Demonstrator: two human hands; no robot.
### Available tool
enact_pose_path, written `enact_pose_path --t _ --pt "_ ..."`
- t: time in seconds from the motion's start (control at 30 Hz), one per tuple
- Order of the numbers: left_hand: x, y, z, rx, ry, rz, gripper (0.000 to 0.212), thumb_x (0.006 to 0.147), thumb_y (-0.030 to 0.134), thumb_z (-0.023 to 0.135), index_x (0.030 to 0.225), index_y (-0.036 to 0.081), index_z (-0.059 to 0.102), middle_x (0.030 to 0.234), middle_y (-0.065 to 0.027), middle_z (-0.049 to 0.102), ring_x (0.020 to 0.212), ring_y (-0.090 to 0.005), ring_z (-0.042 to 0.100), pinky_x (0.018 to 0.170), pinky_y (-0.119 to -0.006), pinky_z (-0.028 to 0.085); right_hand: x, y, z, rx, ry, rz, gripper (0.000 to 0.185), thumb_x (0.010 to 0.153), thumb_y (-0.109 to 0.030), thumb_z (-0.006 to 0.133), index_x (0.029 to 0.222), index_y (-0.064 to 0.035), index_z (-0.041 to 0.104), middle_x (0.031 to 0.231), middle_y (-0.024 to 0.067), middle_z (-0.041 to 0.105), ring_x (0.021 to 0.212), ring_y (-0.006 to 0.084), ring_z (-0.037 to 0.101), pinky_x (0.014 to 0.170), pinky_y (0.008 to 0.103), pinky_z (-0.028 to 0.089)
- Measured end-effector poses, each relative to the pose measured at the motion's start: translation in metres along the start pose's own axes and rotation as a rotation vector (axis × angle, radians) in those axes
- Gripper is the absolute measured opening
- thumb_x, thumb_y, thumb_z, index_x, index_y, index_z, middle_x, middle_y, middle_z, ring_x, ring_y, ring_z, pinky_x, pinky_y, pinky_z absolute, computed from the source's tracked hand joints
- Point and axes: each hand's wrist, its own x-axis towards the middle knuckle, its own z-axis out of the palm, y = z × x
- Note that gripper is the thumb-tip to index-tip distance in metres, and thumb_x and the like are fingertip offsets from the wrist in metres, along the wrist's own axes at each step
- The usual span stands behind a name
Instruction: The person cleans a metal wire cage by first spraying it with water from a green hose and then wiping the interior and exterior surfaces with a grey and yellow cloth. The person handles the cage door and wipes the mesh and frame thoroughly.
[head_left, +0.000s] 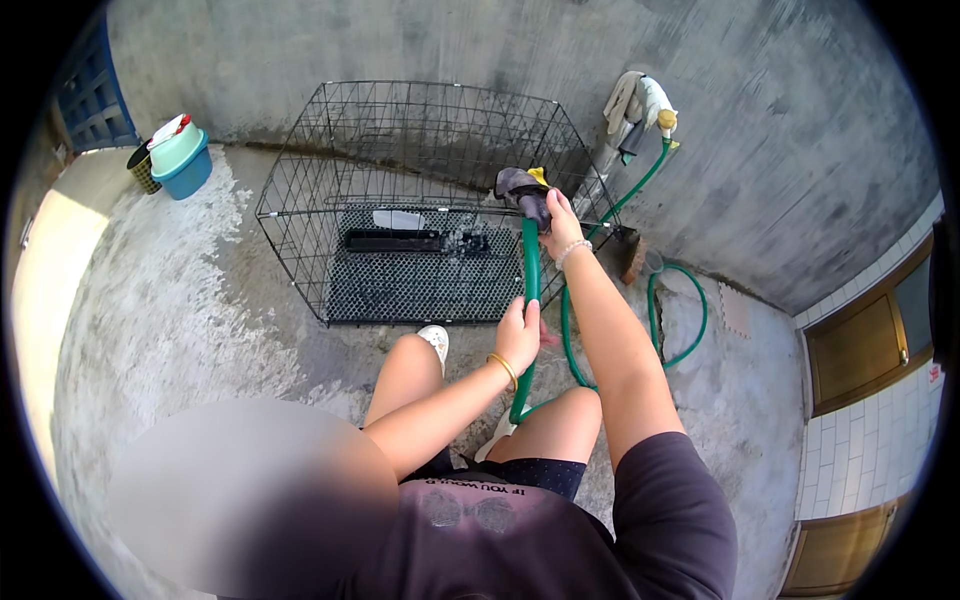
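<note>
My left hand (519, 334), with a gold bangle at its wrist, grips a green hose (532, 270) below its upper end. Higher up, my right hand (559, 225) is closed around a dark grey, cloth-like bundle (521, 191) at the hose's end, with a bit of yellow showing on top. Whether a nozzle is inside cannot be seen. Both hands are over the near right part of a black wire cage (300, 217). Inside the cage, a long black trough (394, 241) lies on a perforated floor panel (420, 292). Whitish splashes or droplets show at the trough's right part.
The hose runs in loops (705, 300) over the concrete floor to a wrapped wall tap (666, 120). A brick (634, 259) stands by the wall. Stacked basins (184, 169) and a patterned bin (142, 169) stand at left. Wooden doors (862, 345) line the right side.
</note>
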Motion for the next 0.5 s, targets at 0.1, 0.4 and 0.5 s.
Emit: enact_pose_path --t 0.1,0.4,0.5 --pt "0.003 0.002 0.008 -0.083 -0.053 -0.034 0.023 0.093 0.021 0.036 0.09 -0.001 0.043 0.06 -0.0064 0.049 0.05 -0.0187 0.058 0.048 -0.029 0.051 -0.02 0.007 -0.007 -0.081 0.08 -0.082 0.058 0.085 -0.044 0.051 0.132 -0.0175 0.03 0.119 0.0001 0.045 0.102 0.0173 0.046 0.081 0.0468 0.037" --pt "0.032 -0.009 0.003 0.512 -0.085 0.108 0.028 0.084 0.027 0.051 0.085 -0.001 0.056 0.078 -0.0188 0.06 0.07 -0.0327 0.058 0.066 -0.04 0.045 -0.093 0.044 -0.039 0.153 -0.166 0.062 0.04 0.09 -0.042 0.041 0.089 -0.0024 0.049 0.074 0.0143 0.06 0.062 0.0217 0.059 0.059 0.0321 0.05" --pt "0.057 0.025 -0.019 0.991 -0.182 0.32 0.026 0.074 0.022 0.062 0.089 0.001 0.058 0.081 -0.0178 0.059 0.075 -0.0311 0.058 0.068 -0.038 0.045 -0.089 0.069 -0.06 0.193 -0.058 0.026 0.04 0.09 -0.045 0.04 0.078 -0.007 0.046 0.056 0.0078 0.051 0.044 0.0173 0.048 0.043 0.029 0.042"
